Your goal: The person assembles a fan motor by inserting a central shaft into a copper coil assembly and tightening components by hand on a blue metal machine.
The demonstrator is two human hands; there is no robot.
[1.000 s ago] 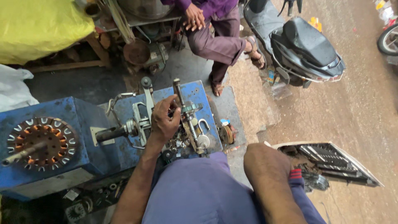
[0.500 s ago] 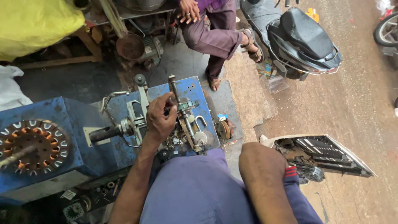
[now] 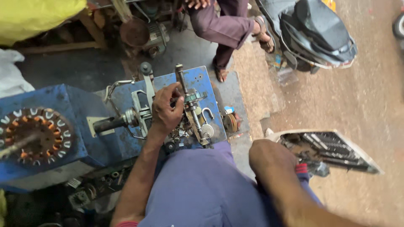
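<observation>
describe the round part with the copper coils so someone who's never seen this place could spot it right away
Start at the big blue machine that fills the left of the view. On its top, at the far left and well away from the left hand, lies the round part. It is a dark ring of copper coils with pale tabs around its rim, the only wheel-like, copper-coloured piece among blue plates and grey rods.

Roadside motor-repair workshop: blue winding machine (image 3: pixel 126 105) at 9 o'clock, copper-wound stator (image 3: pixel 35 136) beside it, parked scooter (image 3: pixel 315 33) at 1 o'clock.

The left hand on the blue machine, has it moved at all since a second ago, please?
No: the left hand remains on the metal fittings beside the threaded rod of the blue machine; only the camera shifted.
</observation>
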